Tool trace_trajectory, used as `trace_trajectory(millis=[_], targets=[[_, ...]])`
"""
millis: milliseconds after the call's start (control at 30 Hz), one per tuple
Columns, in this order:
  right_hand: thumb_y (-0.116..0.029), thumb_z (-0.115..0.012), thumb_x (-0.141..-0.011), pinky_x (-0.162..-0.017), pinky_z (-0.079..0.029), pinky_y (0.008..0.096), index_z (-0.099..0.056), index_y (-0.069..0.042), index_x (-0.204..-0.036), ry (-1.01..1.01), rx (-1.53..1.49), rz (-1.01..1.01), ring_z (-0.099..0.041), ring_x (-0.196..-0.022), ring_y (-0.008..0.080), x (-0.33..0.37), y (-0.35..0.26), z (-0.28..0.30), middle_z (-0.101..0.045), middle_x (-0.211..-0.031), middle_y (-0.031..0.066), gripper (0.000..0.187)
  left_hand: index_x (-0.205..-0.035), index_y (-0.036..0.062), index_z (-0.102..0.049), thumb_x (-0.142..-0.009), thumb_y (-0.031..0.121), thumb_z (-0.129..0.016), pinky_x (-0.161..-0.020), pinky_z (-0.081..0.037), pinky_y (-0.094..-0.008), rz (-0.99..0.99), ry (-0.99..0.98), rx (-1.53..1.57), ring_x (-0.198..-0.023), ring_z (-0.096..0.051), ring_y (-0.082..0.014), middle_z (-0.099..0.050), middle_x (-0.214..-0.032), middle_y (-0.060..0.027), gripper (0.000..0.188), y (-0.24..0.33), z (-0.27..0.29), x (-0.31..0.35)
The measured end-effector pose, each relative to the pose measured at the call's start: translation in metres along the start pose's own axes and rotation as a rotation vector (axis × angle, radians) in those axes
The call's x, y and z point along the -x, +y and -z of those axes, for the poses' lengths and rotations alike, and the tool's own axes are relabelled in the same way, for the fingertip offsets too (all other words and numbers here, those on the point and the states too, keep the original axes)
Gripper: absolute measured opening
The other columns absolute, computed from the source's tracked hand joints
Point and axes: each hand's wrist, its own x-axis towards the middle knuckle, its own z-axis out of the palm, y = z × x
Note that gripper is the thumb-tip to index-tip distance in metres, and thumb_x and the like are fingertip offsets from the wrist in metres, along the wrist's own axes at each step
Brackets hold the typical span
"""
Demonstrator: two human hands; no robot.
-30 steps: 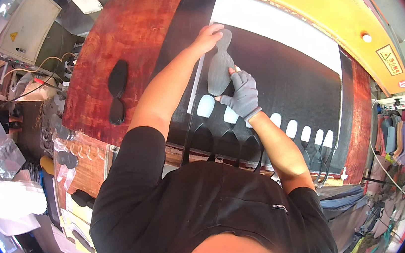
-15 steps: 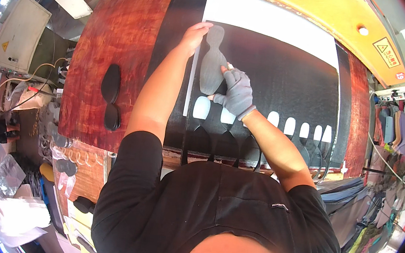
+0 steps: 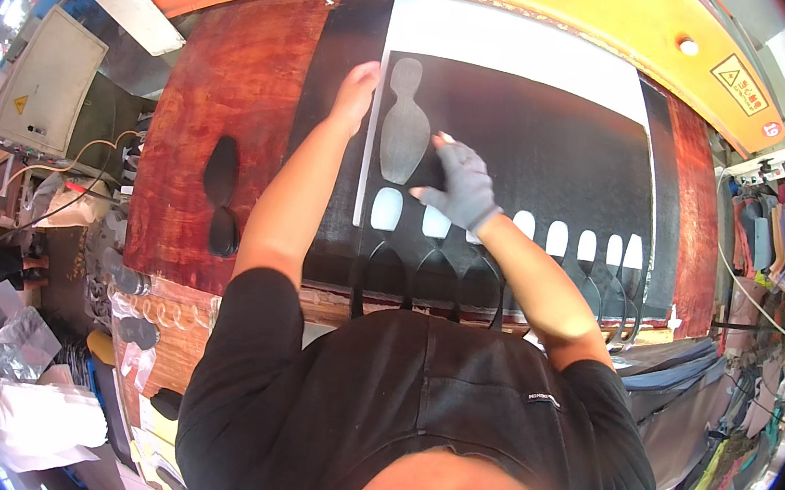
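Overhead view of a cutting bench. Grey sole-shaped template [image 3: 405,130] laid flat on the black sheet [image 3: 538,155], near its left edge, narrow end pointing away from the body. Left hand [image 3: 357,91], bare, pressed flat with fingers extended at the template's left margin, on the sheet's edge, apparently to keep sheet and template from sliding. Right hand [image 3: 460,183], in a grey fingerless glove, set against the template's lower right side, fingertips bent toward its outline; whether a blade or marker sits in that hand cannot be told, the fingers hiding the palm. Hands apart, one on either side of the template, neither closed around it. Row of sole-shaped openings [image 3: 510,229] already cut along the near edge of the sheet, showing the white backing board [image 3: 513,41] beneath; template positioned just beyond that row, probably so as to waste little material. Two dark cut soles [image 3: 221,192] lying aside on the red-brown bench top [image 3: 228,71], well left of the work. Orange machine frame [image 3: 584,6] across the far side; grey control box [image 3: 48,85] with trailing cables at far left; clear plastic bags [image 3: 12,357] at lower left.
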Motion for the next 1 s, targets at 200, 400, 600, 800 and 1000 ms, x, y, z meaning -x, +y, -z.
trace_trajectory(millis=[200,400,600,800,1000], targets=[[-0.021,-0.074,-0.073,-0.095,-0.04,0.0376,-0.055,-0.001,-0.116,0.279,0.03,-0.113,-0.052,-0.111,0.0288,0.135,0.076,0.08,-0.055,-0.118,0.0149,0.051,-0.103,0.002,-0.058,-0.089,0.013,-0.055,-0.079,-0.047,-0.0274,-0.293,-0.08,-0.423,-0.091,-0.06,-0.0154,-0.063,-0.098,-0.0085,0.018,-0.014,0.064,0.166],[-0.023,-0.063,-0.084,-0.086,-0.043,0.0373,-0.056,-0.002,-0.109,0.469,0.478,-0.817,-0.056,-0.099,0.0292,0.301,0.138,0.155,-0.058,-0.108,0.0152,0.033,-0.081,0.0036,-0.058,-0.084,0.013,-0.057,-0.058,-0.042,-0.0399,-0.548,-0.181,-0.932,-0.067,-0.055,-0.0307,-0.058,-0.074,-0.0114,0.01,-0.024,0.065,0.296],[-0.029,-0.05,-0.088,-0.085,-0.042,0.0433,-0.058,-0.001,-0.106,0.668,0.621,-0.644,-0.055,-0.099,0.0347,0.292,0.196,0.128,-0.059,-0.106,0.0168,0.034,-0.067,0.006,-0.055,-0.084,0.014,-0.058,-0.055,-0.041,-0.0402,-0.562,0.065,-0.906,-0.062,-0.052,-0.0302,-0.052,-0.062,-0.0102,0.019,-0.012,0.038,0.251],[-0.024,-0.051,-0.084,-0.086,-0.042,0.0437,-0.06,-0.002,-0.104,0.687,0.619,-0.684,-0.056,-0.099,0.0343,0.203,0.237,0.131,-0.061,-0.105,0.0159,0.031,-0.062,0.0059,-0.051,-0.084,0.019,-0.06,-0.053,-0.041,-0.0399,-0.654,0.086,-1.023,-0.059,-0.051,-0.0301,-0.052,-0.061,-0.0103,0.027,-0.013,0.025,0.162],[-0.032,-0.059,-0.082,-0.09,-0.039,0.0434,-0.058,-0.009,-0.107,0.476,0.743,-0.633,-0.051,-0.109,0.0297,0.078,0.278,0.154,-0.059,-0.109,0.0115,0.035,-0.064,0.0018,-0.053,-0.089,0.028,-0.053,-0.057,-0.041,-0.0449,-0.528,0.22,-1.03,-0.061,-0.052,-0.0353,-0.052,-0.063,-0.0179,0.036,-0.012,0.009,0.039]])
